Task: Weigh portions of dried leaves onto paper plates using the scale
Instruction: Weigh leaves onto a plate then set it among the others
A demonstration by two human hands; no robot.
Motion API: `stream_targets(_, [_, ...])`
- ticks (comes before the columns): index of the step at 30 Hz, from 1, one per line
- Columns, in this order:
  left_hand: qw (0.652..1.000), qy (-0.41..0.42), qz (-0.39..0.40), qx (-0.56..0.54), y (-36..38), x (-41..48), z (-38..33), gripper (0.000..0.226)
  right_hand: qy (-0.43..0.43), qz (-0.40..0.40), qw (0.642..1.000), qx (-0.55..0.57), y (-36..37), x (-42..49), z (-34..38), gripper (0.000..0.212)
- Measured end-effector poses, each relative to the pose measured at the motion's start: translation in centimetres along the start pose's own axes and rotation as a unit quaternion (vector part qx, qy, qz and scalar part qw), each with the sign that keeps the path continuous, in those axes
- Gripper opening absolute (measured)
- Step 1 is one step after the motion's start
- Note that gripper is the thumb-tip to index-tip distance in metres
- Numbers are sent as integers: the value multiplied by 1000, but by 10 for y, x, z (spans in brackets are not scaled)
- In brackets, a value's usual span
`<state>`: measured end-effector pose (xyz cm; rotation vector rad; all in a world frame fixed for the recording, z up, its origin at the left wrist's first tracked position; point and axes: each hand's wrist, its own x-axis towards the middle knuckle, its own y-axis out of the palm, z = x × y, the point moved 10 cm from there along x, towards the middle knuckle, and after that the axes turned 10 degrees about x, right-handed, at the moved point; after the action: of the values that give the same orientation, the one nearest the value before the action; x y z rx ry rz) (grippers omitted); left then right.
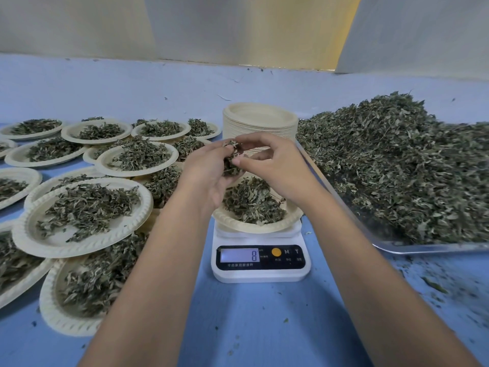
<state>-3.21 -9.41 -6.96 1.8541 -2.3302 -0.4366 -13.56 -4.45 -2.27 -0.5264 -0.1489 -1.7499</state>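
Hands pinch leaves above plate on scale.

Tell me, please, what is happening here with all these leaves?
A person is portioning dried leaves. The left hand and right hand hold a clump of leaves above the paper plate on the scale, which reads 8. Filled plates lie at the left; the bulk pile sits at the right.

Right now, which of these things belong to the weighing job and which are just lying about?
In the job: left hand and right hand pinching a clump of leaves; paper plate on the scale, reading 8; heap of dried leaves on the tray; stack of empty plates.
Lying about: filled plates at left, already portioned; leaf crumbs on the blue table.
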Motion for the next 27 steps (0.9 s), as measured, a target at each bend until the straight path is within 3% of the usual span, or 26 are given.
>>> stream_targets(14, [1000,-5,11,16,3,-1,2,15,6,-18,1000,-21,-3,0,-4,14])
stream_targets(17, [1000,-18,6,-15,0,0,4,15,18,-34,999,19,-11,0,-3,11])
stream_targets(20, [996,-48,10,-75,-3,2,7,17,23,-50,998,-39,-26,2,-1,14])
stream_targets(23, [994,-59,8,-97,-7,3,7,19,71,16,989,-128,-24,0,-12,21])
stream_targets(27, [994,-61,10,-89,-6,4,10,21,136,99,972,-166,-11,-8,-28,32])
